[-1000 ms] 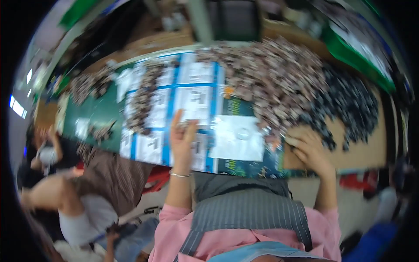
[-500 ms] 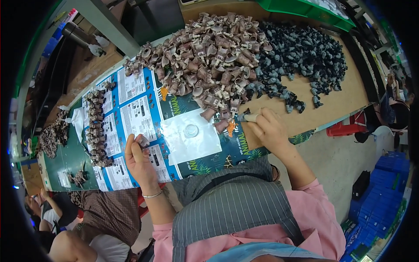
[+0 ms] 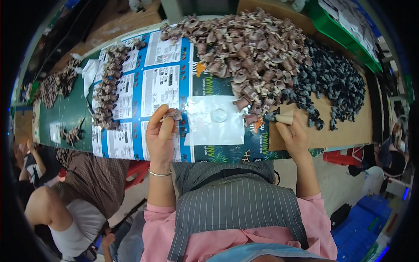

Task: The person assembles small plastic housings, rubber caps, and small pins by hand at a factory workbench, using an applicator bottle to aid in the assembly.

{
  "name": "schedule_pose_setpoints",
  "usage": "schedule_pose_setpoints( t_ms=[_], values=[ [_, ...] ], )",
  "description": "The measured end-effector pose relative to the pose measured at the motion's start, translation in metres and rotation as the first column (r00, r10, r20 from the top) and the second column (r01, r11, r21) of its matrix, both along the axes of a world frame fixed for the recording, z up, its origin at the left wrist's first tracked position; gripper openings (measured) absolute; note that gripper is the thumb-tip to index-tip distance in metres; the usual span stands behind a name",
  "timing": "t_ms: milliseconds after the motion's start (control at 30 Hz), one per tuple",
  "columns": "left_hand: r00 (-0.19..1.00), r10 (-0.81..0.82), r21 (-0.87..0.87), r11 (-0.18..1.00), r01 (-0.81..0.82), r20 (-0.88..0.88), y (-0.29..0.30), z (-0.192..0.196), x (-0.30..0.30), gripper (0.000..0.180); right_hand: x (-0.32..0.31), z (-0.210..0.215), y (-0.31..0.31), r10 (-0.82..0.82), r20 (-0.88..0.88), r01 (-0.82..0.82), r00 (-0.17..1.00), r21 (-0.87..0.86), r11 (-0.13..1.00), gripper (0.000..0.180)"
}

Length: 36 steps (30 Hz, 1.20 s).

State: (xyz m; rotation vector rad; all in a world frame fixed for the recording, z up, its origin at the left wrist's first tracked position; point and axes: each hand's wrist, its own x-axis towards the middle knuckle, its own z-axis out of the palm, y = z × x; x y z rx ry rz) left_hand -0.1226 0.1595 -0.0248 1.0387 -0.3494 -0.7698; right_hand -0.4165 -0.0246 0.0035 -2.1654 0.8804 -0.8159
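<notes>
Shift since half a second ago: view turned, bench now running more level across; the right hand has tipped more upright, its beige finger cover facing the camera.
Left hand: its grip is pinching a small grey-brown piece between thumb and fingers, over the blue-and-white printed sheet.
Bracelet: silvery band around the left wrist.
Right hand: grip clenched on a small dark piece, which pokes out leftward from the fingertips (just beside the lower tip of the brown heap).
Between the hands: translucent white sheet lying flat, with a clear round disc on it.
Brown heap: many hollow, cup-ended pieces piled at the far side.
Dark heap: grey-black pieces right of the brown ones, touching them, partly on brown cardboard.
Left row: assembled-looking brown pieces lined up on the printed sheet.
Far right: green tray behind the dark heap.
</notes>
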Motion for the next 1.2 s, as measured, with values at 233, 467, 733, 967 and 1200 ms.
schedule_pose_setpoints(
  t_ms=[233,467,733,967,1200],
  values=[
    [0.977,-0.111,0.117,0.989,0.090,0.184,0.002,0.001,-0.011,0.030,0.087,0.021,0.020,0.356,-0.016,-0.349,0.934,-0.236,0.907,0.022],
    [0.983,-0.131,0.034,0.991,0.128,0.125,0.004,0.000,-0.008,0.032,0.109,0.023,0.019,0.419,-0.284,-0.491,0.862,-0.271,0.828,0.019],
    [0.969,-0.170,0.083,0.984,0.157,0.182,0.001,0.003,-0.008,0.030,0.110,0.022,0.017,0.466,-0.228,-0.517,0.855,-0.300,0.802,0.017],
    [0.941,-0.177,0.121,0.982,0.148,0.287,-0.011,0.009,-0.019,0.027,0.102,0.021,0.015,0.445,-0.199,-0.486,0.873,-0.297,0.822,0.015],
    [0.971,-0.203,0.121,0.975,0.188,0.127,-0.024,0.022,-0.030,0.026,0.098,0.013,0.015,0.328,-0.019,-0.323,0.944,-0.242,0.915,0.020]
  ],
)
